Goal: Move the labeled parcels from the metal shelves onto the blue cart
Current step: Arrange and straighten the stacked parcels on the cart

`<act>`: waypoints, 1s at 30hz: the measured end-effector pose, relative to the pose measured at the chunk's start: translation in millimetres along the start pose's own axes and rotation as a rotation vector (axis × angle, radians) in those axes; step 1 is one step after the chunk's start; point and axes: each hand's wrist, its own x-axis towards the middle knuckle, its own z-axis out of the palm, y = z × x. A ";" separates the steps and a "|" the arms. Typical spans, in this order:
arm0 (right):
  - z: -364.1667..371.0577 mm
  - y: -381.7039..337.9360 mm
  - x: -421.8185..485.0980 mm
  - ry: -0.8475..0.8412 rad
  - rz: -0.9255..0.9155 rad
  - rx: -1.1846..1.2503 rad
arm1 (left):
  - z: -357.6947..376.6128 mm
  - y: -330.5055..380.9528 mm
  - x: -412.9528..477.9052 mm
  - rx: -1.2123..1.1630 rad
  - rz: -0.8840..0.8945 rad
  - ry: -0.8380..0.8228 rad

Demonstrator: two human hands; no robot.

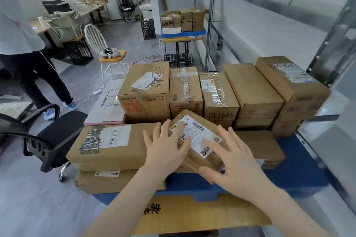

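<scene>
A small brown parcel [199, 136] with a white shipping label lies tilted near the front of the blue cart [300, 171]. My left hand [165, 146] rests flat on its left side, fingers spread. My right hand [229, 158] lies over its right side, fingers apart, thumb at the parcel's near edge. Several taped cardboard parcels fill the cart behind it, among them a large box [146, 92] with handwriting and a long flat parcel [107, 146] at the front left. The metal shelves [269, 15] run along the right and look bare.
A black office chair [50, 140] stands at the cart's left. A person in a white shirt [19, 31] stands at the far left. A white chair [100, 48], black crates and a second blue cart [183, 32] stacked with boxes lie beyond.
</scene>
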 end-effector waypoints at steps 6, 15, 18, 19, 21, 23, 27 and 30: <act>2.1 21.5 4.0 0.059 -0.039 0.227 | -0.9 -1.5 -6.2 -0.092 0.023 0.063; -14.4 51.7 31.0 0.008 -0.034 0.323 | -3.2 -21.4 -16.5 -0.060 0.029 0.180; -10.9 48.6 37.8 0.000 0.032 0.371 | -2.3 -27.5 -15.7 -0.035 0.025 0.136; -9.5 47.8 39.3 -0.004 0.043 0.388 | -1.7 -27.6 -15.7 -0.021 0.038 0.130; -8.6 47.1 42.4 -0.011 0.039 0.408 | -0.5 -26.5 -15.6 -0.007 0.057 0.129; -9.7 47.6 46.1 -0.028 0.028 0.411 | 0.8 -26.3 -15.5 -0.004 0.057 0.136; -12.0 51.0 54.5 -0.051 0.023 0.414 | 1.5 -26.8 -14.8 -0.002 0.061 0.141; -11.0 49.9 56.0 -0.058 0.008 0.415 | 0.4 -26.1 -13.7 -0.013 0.073 0.136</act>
